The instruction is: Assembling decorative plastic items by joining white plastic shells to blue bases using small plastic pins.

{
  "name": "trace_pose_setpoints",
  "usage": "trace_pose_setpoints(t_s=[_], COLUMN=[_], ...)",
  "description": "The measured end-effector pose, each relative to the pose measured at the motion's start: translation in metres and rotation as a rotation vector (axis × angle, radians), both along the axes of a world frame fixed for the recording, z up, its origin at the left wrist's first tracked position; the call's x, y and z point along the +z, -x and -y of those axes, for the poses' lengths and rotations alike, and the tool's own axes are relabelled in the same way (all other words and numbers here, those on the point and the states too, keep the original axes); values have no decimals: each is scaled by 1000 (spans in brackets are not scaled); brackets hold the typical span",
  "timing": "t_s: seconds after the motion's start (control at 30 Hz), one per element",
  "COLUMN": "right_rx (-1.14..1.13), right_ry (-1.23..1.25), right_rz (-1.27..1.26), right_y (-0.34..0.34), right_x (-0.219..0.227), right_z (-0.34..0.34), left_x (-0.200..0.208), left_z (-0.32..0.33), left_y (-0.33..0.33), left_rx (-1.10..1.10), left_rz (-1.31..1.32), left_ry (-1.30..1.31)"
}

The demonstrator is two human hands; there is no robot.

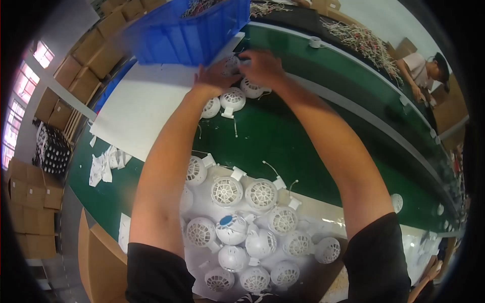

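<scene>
Head view, the only one I have: both forearms run up from the lower edge and meet in the upper centre of the frame. The left hand (216, 74) and the right hand (260, 65) are pressed close around one white grilled round part (231, 64), which sits between them just below the front wall of a blue plastic crate (187, 35). The fingers of both hands curl in on that part; I read this as a two-handed hold, though the exact finger positions are hidden behind the knuckles. Directly below the hands, three more white round parts (232, 98) lie on the green belt (273, 136), one of them touching the right hand's underside as far as I can tell. Thin white leads trail off these onto the belt. To the left of the hands a white sheet (136, 108) covers the surface, its far edge under the crate. In the lower centre, between my two arms, a heap of the same grilled parts (252, 227) lies on a white surface, one with a blue centre (226, 220). Loose white scraps (103, 164) sit at left centre on the belt. Brown cartons (86, 55) are stacked at upper left. At upper right, another person (424, 70) bends over the far side of the line, well apart from my hands.
</scene>
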State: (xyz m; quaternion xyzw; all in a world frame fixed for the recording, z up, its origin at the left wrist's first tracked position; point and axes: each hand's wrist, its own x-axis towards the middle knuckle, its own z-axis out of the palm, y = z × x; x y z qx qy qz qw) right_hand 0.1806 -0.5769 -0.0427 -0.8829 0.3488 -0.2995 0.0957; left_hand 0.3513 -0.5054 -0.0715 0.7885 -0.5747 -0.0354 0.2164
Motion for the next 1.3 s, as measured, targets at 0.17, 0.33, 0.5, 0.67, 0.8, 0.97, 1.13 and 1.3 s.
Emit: trace_pose_setpoints(t_s=[0.17, 0.33, 0.5, 0.67, 0.8, 0.97, 1.13, 1.3], right_rx=[280, 511, 378, 367, 420, 320, 325, 377], right_ry=[-504, -673, -1035, -1306, -1362, -1267, -1023, -1072], right_rz=[180, -2, -102, -87, -45, -239, -309, -189], right_y=[-11, 19, 81, 126, 143, 166, 212, 236], right_x=[-48, -34, 10, 20, 16, 32, 17, 27], right_z=[82, 51, -62, -123, -151, -185, -184, -193], left_x=[14, 27, 34, 66, 74, 95, 102, 72], left_z=[-7, -61, -106, -139, -161, -200, -239, -263], left_y=[-8, 9, 30, 51, 67, 91, 103, 110], left_rx=[-329, -444, -514, -393, -408, -381, -367, -421], left_rz=[-65, -208, -397, -363, -252, -79, 129, 106], left_ry=[14, -89, -281, -589, -624, -716, -659, -307])
